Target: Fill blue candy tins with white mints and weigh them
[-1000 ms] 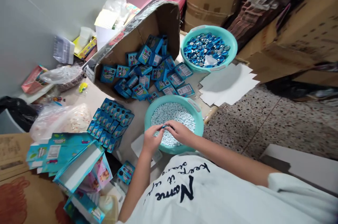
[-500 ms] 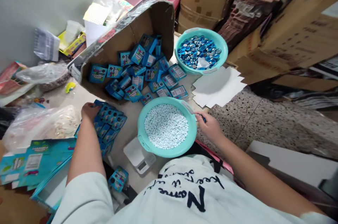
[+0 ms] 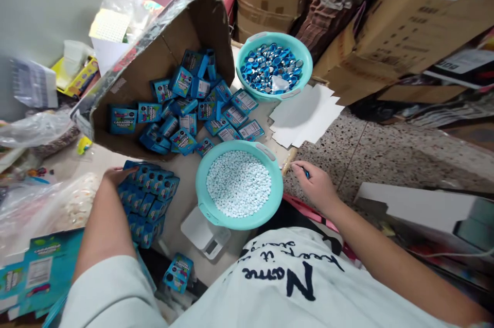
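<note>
The right hand (image 3: 318,186) hung just beside the near bowl (image 3: 277,194), its grip narrow around a small blue piece (image 3: 306,174), mostly hidden by the fingers. The left hand (image 3: 116,175) was at the far left corner of the stacked boxes (image 3: 148,199), touching the top row; whether its grip had closed on one of them could not be told.

The work looked well short of finished. The stacked boxes stood in close rows on the worktop (image 3: 185,184), while many loose boxes (image 3: 183,140) lay jumbled in and just outside the tipped carton (image 3: 162,55) (which of the two lots was the finished one, the view did not settle). White pellets (image 3: 239,184) covered the floor of the near bowl, and the far bowl (image 3: 307,60) held a heap of round blue and silver pieces (image 3: 266,68), so plenty seemed left to handle. The small blue piece, held apart from the boxes, had not yet been put into one.
</note>
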### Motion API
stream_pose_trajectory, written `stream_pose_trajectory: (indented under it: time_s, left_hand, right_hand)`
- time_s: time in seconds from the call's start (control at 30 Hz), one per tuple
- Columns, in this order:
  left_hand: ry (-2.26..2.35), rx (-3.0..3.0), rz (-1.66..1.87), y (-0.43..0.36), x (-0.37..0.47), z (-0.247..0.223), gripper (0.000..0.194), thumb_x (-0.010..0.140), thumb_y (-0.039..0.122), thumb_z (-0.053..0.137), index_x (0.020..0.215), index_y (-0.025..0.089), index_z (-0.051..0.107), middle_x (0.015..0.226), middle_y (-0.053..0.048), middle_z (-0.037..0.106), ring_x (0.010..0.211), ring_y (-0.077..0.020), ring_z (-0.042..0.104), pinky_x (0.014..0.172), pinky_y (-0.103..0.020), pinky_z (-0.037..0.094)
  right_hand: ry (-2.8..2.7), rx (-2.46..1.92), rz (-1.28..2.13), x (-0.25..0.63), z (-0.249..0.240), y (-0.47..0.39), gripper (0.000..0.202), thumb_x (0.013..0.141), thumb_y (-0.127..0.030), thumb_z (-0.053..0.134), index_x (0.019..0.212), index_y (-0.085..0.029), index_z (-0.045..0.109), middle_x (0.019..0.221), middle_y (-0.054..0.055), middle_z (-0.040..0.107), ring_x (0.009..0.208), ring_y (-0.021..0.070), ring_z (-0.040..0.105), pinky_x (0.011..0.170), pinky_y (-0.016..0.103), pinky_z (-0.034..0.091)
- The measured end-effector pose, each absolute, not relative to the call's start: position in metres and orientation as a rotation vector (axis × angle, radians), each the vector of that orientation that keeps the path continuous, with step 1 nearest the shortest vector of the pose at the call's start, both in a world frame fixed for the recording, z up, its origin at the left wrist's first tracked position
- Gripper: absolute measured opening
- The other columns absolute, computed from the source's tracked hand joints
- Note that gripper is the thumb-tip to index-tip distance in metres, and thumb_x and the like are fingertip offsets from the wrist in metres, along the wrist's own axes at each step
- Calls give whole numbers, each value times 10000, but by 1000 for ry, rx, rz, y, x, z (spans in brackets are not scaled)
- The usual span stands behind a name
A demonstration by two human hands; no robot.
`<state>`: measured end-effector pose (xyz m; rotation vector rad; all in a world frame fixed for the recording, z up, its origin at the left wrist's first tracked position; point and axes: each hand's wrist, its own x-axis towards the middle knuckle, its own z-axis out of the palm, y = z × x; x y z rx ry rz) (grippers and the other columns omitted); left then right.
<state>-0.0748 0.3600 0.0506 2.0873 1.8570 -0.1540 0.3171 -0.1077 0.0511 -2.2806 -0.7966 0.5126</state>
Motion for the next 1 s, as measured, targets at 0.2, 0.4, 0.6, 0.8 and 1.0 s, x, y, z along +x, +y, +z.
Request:
stream_pose_trajectory:
  time_s: [0.2,0.4,0.6,0.8,1.0]
  left_hand:
    - [1879,2072,468,246,-42,61,383,976,371,614,1293,157,598,1335,-124,603,1244,-284,580,1058,-544,490]
    - [927,2154,477,79,10,50,335,841,387,760,1138,236,728,1047,-66,728,903,-193,705,847,-335,599]
    - [818,2120,608,14,5,43,222,901,286,683,1112,235,730,1036,-87,710,967,-215,697,893,-379,589]
    - [983,2063,678,4,-13,47,237,887,237,632,1117,200,676,1033,-101,721,996,-230,693,917,-400,578]
    - [1060,1972,596,23,-12,40,140,870,248,609,926,235,736,879,-39,765,791,-167,722,758,-289,605]
  right_hand:
    - [-762,-2014,904,287,54,-98,397,929,-502,515,1056,-194,731,1075,119,751,1019,294,668,949,433,502]
    - [-903,-1687,1334,220,44,-53,557,964,-632,393,988,-173,707,636,0,561,573,162,534,573,294,489]
    - [-1077,-1485,1588,178,45,-33,629,1002,-671,305,984,-168,682,625,-9,530,518,139,495,519,277,472]
    - [-1227,-1434,1606,162,49,-18,634,993,-676,397,1248,-175,690,1181,122,733,1087,255,683,975,402,551]
    - [-1252,-1504,1553,162,45,-11,579,975,-618,487,1315,-191,680,1306,126,714,1228,309,643,1108,485,467]
